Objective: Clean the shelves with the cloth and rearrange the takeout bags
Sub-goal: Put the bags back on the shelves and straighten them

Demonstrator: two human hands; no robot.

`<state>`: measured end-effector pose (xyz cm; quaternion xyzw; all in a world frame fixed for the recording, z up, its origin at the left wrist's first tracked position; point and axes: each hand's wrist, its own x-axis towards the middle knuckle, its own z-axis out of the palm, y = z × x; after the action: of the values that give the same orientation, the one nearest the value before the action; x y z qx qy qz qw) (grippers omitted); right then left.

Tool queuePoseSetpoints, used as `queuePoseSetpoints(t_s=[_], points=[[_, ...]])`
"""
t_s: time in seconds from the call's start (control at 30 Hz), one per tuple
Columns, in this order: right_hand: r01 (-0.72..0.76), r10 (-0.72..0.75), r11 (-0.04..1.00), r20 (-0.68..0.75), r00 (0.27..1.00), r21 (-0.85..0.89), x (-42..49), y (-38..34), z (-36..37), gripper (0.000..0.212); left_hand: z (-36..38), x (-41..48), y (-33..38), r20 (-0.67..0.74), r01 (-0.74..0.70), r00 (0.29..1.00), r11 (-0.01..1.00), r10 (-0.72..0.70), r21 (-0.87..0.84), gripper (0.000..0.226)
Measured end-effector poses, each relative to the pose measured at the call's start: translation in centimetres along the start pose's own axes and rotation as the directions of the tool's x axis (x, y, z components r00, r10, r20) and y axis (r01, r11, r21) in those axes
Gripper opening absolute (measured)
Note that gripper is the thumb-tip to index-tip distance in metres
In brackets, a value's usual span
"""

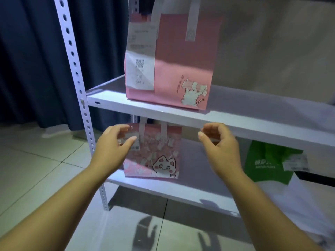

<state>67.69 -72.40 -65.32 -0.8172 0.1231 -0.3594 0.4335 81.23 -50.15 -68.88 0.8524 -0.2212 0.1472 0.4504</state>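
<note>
A tall pink takeout bag (181,69) with a cat print and a white receipt stands on the upper white shelf (163,113). A smaller pink cat bag (159,156) stands on the lower shelf (195,189). A green bag (262,163) lies further right on that lower shelf. My left hand (114,144) is open, in front of the small bag's left side. My right hand (221,145) is open with curled fingers, to the right of the small bag, apart from it. No cloth is visible.
A perforated white upright post (78,84) stands at the shelf's left corner. Dark blue curtains (36,60) hang behind. The floor is pale tile (36,169). A white cloth-like surface (299,200) lies at the lower right.
</note>
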Motion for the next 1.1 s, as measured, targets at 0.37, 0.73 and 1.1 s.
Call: queuePoseSetpoints(t_s=[0.37, 0.73, 1.1], points=[[-0.237, 0.247, 0.968, 0.156, 0.956, -0.084, -3.8, 10.5, 5.9, 0.013, 8.2, -3.9, -9.4, 0.200, 0.253, 0.942, 0.962, -0.269, 0.101, 0.051], [-0.469, 0.567, 0.789, 0.177, 0.804, -0.398, -1.8, 16.8, 13.2, 0.064, 13.6, -1.7, -17.3, 0.223, 0.355, 0.891, 0.913, -0.395, 0.199, 0.065], [-0.500, 0.556, 0.817, 0.162, 0.815, -0.288, -3.2, 18.0, 14.4, 0.041, 13.8, -1.0, -18.9, 0.287, 0.323, 0.901, 0.945, -0.324, 0.053, 0.035]])
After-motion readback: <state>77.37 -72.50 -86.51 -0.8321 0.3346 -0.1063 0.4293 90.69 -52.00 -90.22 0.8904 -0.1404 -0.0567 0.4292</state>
